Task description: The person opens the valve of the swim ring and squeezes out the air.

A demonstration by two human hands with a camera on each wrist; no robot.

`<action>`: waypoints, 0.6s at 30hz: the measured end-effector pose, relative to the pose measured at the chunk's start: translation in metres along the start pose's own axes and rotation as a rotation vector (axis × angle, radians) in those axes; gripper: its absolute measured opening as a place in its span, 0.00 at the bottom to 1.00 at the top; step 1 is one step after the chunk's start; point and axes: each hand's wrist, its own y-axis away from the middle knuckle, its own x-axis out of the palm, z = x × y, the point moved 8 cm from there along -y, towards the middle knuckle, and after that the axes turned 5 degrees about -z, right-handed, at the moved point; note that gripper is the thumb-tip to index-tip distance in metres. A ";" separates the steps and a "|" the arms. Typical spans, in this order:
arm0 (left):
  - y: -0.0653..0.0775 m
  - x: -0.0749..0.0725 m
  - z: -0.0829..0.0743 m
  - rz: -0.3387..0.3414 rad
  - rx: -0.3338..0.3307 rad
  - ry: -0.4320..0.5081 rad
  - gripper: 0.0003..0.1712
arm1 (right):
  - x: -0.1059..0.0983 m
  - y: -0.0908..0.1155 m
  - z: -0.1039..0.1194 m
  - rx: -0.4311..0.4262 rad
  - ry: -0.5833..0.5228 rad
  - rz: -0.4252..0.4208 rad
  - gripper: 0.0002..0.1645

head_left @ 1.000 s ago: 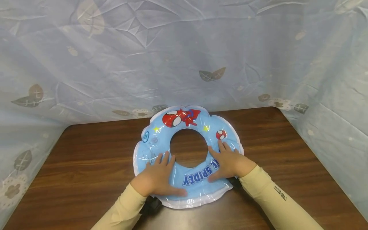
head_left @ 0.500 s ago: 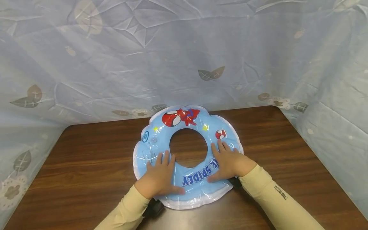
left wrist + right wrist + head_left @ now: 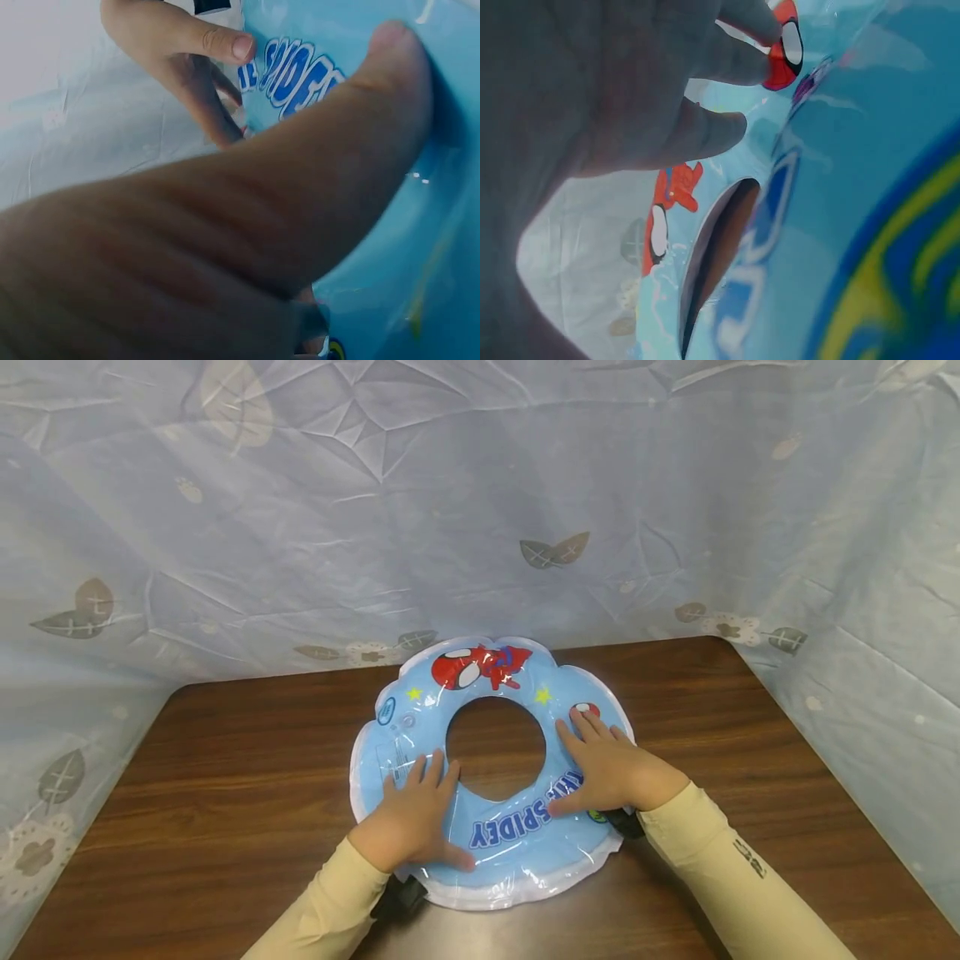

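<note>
A light-blue inflatable swim ring (image 3: 517, 872) lies on the table, its scalloped edge pale and its round hole in the middle. A red masked cartoon figure (image 3: 461, 668) is printed at the far side, and blue "THE SPIDEY" lettering (image 3: 510, 828) at the near side. My left hand (image 3: 408, 818) rests on the near-left part, fingers spread and thumb along the surface. On the right part lies my right hand (image 3: 615, 768), fingers straight and spread, beside the lettering. In the right wrist view its fingers reach over a red masked face print (image 3: 784, 56).
Under the ring is a dark wood-grain table (image 3: 247, 793) with rounded far corners. A pale leaf-patterned cloth (image 3: 450, 527) hangs behind it and along both sides. Black wrist straps (image 3: 401, 893) show beneath the sleeves.
The ring has turned slightly clockwise, its far figure shifting right and the near lettering left. My right hand has moved a little right and away from me; my left hand stays nearly in place.
</note>
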 end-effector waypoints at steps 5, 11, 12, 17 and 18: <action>0.000 -0.004 0.002 0.008 0.015 -0.015 0.73 | 0.006 -0.002 -0.004 0.034 -0.007 0.047 0.74; -0.002 -0.005 0.007 0.026 0.015 0.011 0.72 | 0.011 -0.004 -0.006 0.057 -0.011 0.083 0.73; -0.003 -0.005 0.008 0.026 0.017 0.014 0.72 | 0.011 -0.004 -0.005 0.058 -0.009 0.084 0.73; -0.005 -0.003 0.012 0.022 0.040 0.020 0.72 | 0.016 -0.006 -0.002 0.050 0.024 0.067 0.72; -0.005 -0.003 0.012 0.021 0.045 0.017 0.72 | 0.017 -0.006 -0.001 0.048 0.029 0.065 0.72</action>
